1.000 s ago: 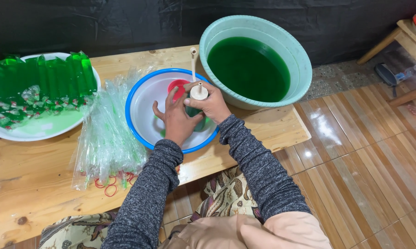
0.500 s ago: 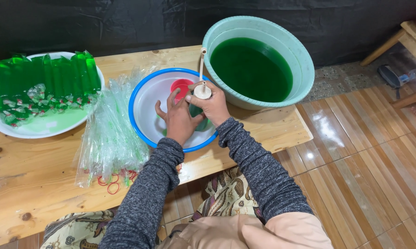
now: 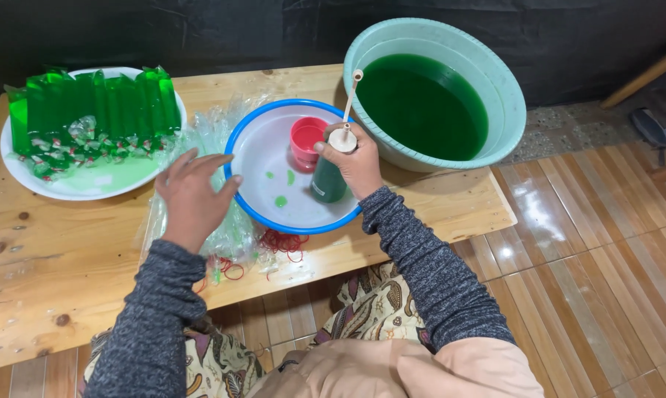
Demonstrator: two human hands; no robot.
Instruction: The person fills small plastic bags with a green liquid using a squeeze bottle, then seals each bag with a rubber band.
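Note:
My right hand (image 3: 356,163) grips a green pump bottle (image 3: 328,180) with a cream pump top (image 3: 342,138), upright inside a white basin with a blue rim (image 3: 263,144). A small red cup (image 3: 306,140) stands in the basin just left of the bottle. Green drops lie on the basin's floor. My left hand (image 3: 193,195) hovers with fingers spread over a pile of empty clear plastic sleeves (image 3: 226,228), left of the basin, holding nothing.
A large pale green tub (image 3: 511,103) of green liquid stands at the back right. A white plate (image 3: 89,188) at the back left carries several filled green ice sticks (image 3: 89,103). Red rubber bands (image 3: 281,242) lie near the wooden table's front edge (image 3: 392,243).
My left hand left the bottle and moved left out of the basin, over the plastic sleeves. The right hand keeps its hold on the bottle. The camera shifted slightly.

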